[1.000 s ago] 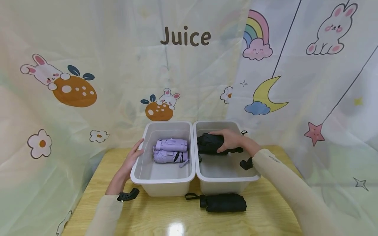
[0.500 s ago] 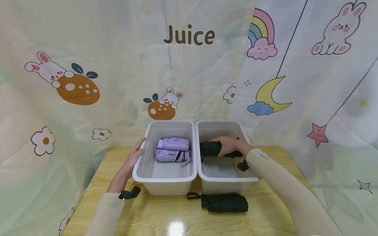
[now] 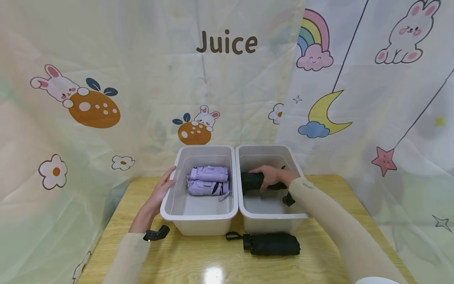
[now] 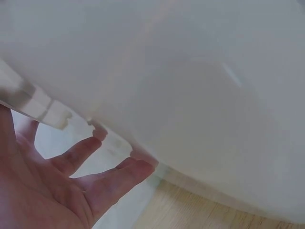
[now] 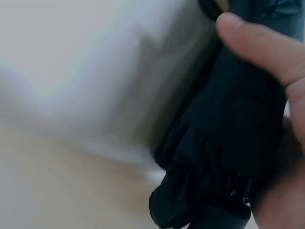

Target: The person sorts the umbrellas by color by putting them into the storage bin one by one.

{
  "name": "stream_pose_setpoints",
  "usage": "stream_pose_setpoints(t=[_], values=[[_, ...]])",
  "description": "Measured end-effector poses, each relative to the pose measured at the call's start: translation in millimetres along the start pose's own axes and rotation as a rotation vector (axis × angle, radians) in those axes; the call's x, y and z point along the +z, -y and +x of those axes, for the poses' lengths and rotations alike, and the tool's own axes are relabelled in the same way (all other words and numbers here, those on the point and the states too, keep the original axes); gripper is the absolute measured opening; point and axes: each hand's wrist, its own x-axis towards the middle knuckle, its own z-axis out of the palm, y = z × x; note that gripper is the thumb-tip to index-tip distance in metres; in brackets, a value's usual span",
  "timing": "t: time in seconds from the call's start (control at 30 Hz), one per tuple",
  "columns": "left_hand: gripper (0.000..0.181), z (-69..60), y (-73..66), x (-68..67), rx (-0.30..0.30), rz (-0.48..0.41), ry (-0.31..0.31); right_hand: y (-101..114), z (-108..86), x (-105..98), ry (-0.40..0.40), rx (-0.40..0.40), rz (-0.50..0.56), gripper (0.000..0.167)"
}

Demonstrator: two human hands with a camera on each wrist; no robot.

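Note:
A black folded umbrella [image 3: 251,181] lies low inside the right-hand bin [image 3: 267,215]. My right hand [image 3: 271,177] holds it from above, thumb along its near side, and covers its middle; whether another black umbrella lies beneath cannot be told. In the right wrist view, the dark umbrella cloth [image 5: 224,114] is close to the pale bin wall. My left hand [image 3: 160,193] rests against the left rim of the left-hand bin [image 3: 198,217]. In the left wrist view, its fairly straight, spread fingers [image 4: 119,181] touch the wall under the rim.
Two lilac folded umbrellas [image 3: 208,180] lie side by side in the left bin. Another black folded umbrella [image 3: 274,244], with a wrist strap, lies on the wooden table [image 3: 184,260] before the right bin. A printed curtain [image 3: 149,79] hangs behind the bins, which stand next to each other.
My right hand has gone down a little into the right bin, still holding the black umbrella. The left hand stays at the rim. The head view has shifted slightly.

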Motion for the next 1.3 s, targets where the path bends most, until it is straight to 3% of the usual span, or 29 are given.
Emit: stream_pose_setpoints(t=[0.17, 0.63, 0.8, 1.07, 1.3], values=[[0.057, -0.2, 0.3, 2.0, 0.000, 0.006, 0.001, -8.8, 6.2, 11.4, 0.018, 0.075, 0.025, 0.091], [0.058, 2.3, -2.9, -0.9, -0.008, 0.010, -0.010, -7.7, 9.9, 16.3, 0.038, 0.148, 0.075, 0.095], [0.058, 1.5, -0.7, -0.5, -0.037, 0.009, -0.015, -12.3, 10.0, 19.6, 0.026, 0.147, 0.062, 0.088], [0.057, -0.1, -0.8, 1.0, -0.028, 0.007, -0.016, -14.7, 9.4, 19.1, -0.027, 0.130, -0.007, 0.082], [0.058, -1.4, -1.0, 0.6, -0.026, 0.013, -0.014, -4.3, 3.9, 1.9, 0.045, 0.082, -0.038, 0.074]])
